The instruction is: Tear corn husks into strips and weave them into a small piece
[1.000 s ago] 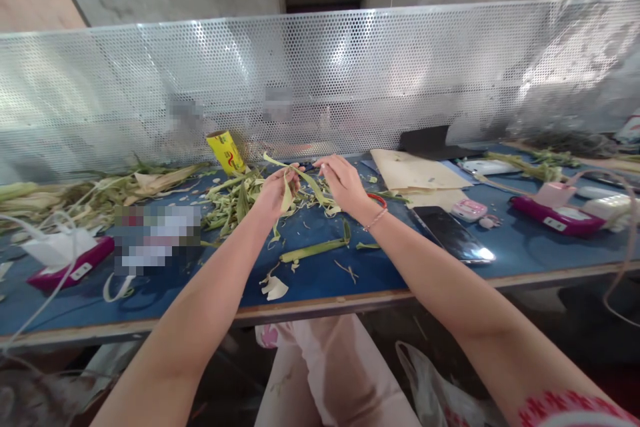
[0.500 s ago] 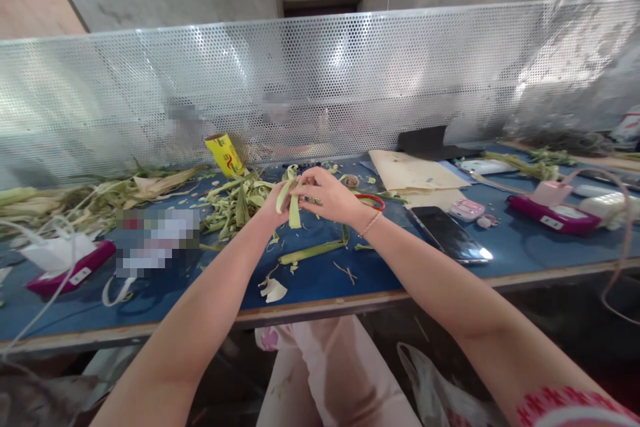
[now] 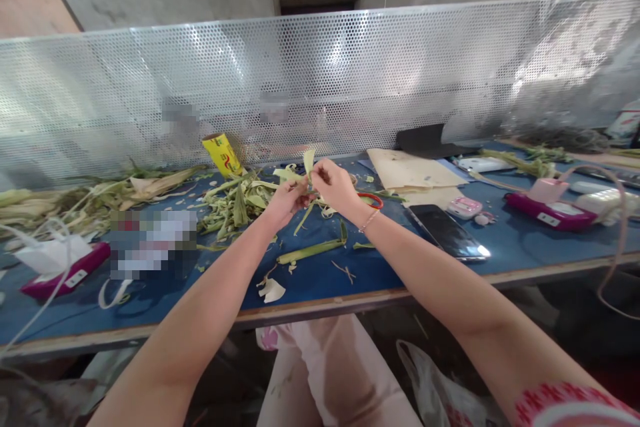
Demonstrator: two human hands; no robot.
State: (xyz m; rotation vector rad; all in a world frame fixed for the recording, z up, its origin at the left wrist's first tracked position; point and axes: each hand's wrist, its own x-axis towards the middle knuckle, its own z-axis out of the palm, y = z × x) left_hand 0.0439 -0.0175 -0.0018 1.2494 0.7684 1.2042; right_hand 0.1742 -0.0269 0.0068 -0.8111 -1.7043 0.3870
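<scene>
My left hand [image 3: 289, 203] and my right hand [image 3: 336, 189] meet above the blue table, close together. Between them is a pale green leaf strip [image 3: 309, 161], one end sticking up by my right fingertips. My right thumb and fingers pinch it, while the curled fingers of my left hand grip its lower part, mostly hidden. To the left of my hands lies a heap of cut green leaf strips [image 3: 235, 207]. Nearer me on the table is a longer folded green strip [image 3: 311, 251]. Just behind my right wrist shows an orange-red loop [image 3: 374, 197].
A yellow tube [image 3: 221, 155] leans by the perforated metal screen [image 3: 345, 73]. Dry leaves [image 3: 150, 187] lie at left, near a magenta power strip [image 3: 65, 273]. At right are a phone [image 3: 447, 232], brown paper [image 3: 413, 170], a pink case [image 3: 464, 207] and another magenta power strip [image 3: 555, 212].
The strip's free end, which hung down between my hands, now points up. My right hand has turned and moved slightly right; my left hand has shifted slightly right too.
</scene>
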